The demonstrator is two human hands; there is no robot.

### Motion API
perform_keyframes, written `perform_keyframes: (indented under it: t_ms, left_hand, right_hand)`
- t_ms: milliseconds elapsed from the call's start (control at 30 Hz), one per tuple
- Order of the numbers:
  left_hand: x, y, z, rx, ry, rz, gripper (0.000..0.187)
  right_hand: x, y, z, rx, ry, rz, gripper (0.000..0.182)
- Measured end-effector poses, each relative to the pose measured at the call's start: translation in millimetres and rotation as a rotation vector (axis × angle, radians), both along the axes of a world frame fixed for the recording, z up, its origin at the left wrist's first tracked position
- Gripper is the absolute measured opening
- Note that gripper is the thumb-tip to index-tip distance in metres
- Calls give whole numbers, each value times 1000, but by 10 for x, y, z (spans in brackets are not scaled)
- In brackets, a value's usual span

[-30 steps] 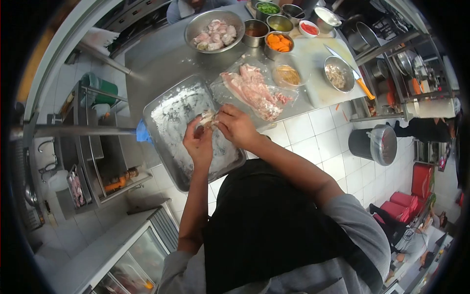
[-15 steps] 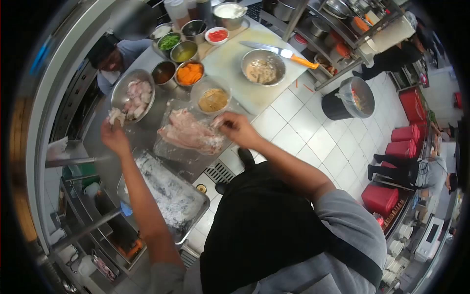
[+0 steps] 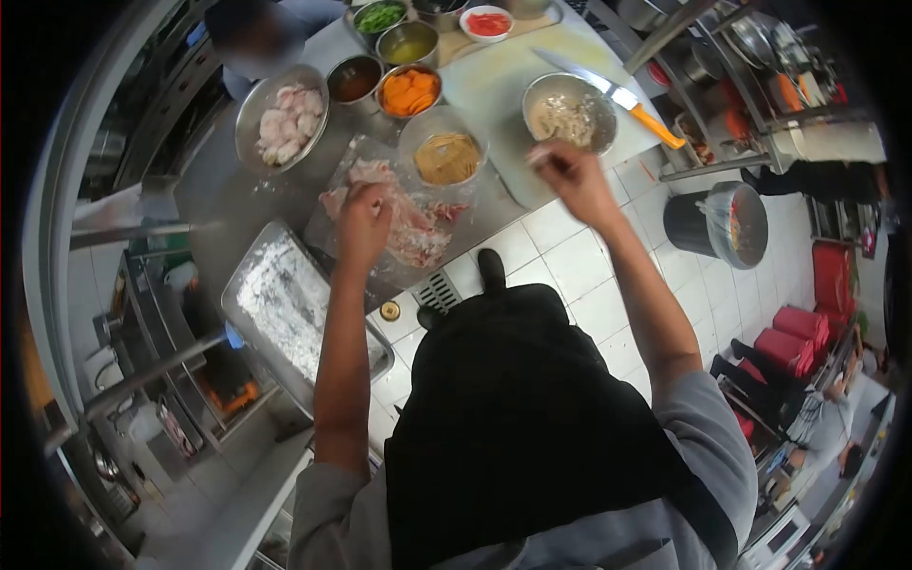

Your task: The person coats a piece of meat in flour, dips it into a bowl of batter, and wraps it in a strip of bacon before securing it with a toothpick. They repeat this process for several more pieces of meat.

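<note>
My left hand [image 3: 365, 226] is over a flat piece of raw, pale pink meat [image 3: 418, 231] on a clear plastic sheet [image 3: 328, 185]; its fingers are curled together, and whatever is between them is hidden. My right hand [image 3: 578, 185] hovers at the near rim of a metal bowl [image 3: 608, 133] containing a pale, lumpy mixture [image 3: 562, 119]. Its thumb and fingers are pinched, with a small pale bit at the tips that I cannot make out. Left of the meat, a metal bowl [image 3: 245, 142] contains raw meat pieces [image 3: 290, 123].
Near my left forearm lies a floury tray [image 3: 275, 304]. A tub of tan slices [image 3: 446, 159] and a bowl of orange slices [image 3: 410, 92] stand behind the meat. An orange-handled knife [image 3: 655, 123] lies on the cutting board [image 3: 475, 85]. Another person [image 3: 252, 38] is across the table.
My left hand has left the bowl of meat pieces and moved right to the flat meat. From beside that meat, my right hand has moved right to the mixture bowl. The view has shifted.
</note>
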State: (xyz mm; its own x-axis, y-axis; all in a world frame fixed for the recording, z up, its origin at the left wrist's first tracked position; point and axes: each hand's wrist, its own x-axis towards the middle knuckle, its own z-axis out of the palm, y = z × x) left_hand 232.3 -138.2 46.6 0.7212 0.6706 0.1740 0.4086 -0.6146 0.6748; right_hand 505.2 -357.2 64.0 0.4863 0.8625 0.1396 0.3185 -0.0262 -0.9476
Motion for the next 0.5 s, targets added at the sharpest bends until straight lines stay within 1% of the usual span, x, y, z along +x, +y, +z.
perform_keyframes:
  t_ms: [33, 67, 100, 133, 167, 200, 267, 300, 333, 367, 400, 467, 500]
  left_hand:
    - [-76, -76, -51, 42, 68, -68, 28]
    - [-147, -128, -89, 37, 75, -57, 28]
    - [-218, -169, -121, 20, 122, -70, 27]
    - [-279, -198, -139, 3, 168, -82, 27]
    - [-327, -202, -148, 2, 172, -68, 27]
    - [-385, -183, -148, 33, 154, -60, 27]
    - [-542, -109, -143, 71, 147, -33, 27]
    - [-625, -61, -160, 21, 130, 85, 26]
    - [-707, -1, -211, -30, 110, 201, 24]
    - [-781, 68, -338, -187, 42, 301, 21]
    - [-800, 90, -386, -187, 40, 313, 21]
    - [-776, 93, -466, -673, -85, 524, 20]
    - [-747, 109, -538, -585, -1, 544, 24]
  right_hand:
    - [-189, 55, -24, -86, -15, 112, 13]
    - [-397, 114, -69, -147, -33, 194, 14]
    - [-604, 191, -204, -87, -142, 248, 17]
    - [-785, 262, -279, -52, -170, 307, 21]
    - [-946, 340, -439, -56, -219, 339, 28]
    - [-1109, 416, -646, -48, -283, 308, 30]
    - [-1318, 557, -764, -39, -326, 308, 31]
    - [-1410, 618, -763, -31, -320, 323, 31]
    - [-1494, 670, -754, -56, -302, 280, 30]
    - [-1559, 708, -742, -82, -287, 236, 30]
    - [-1593, 747, -759, -80, -288, 248, 30]
    - [-1635, 844, -822, 52, -441, 272, 30]
    - [-1671, 870, -850, 55, -443, 280, 30]
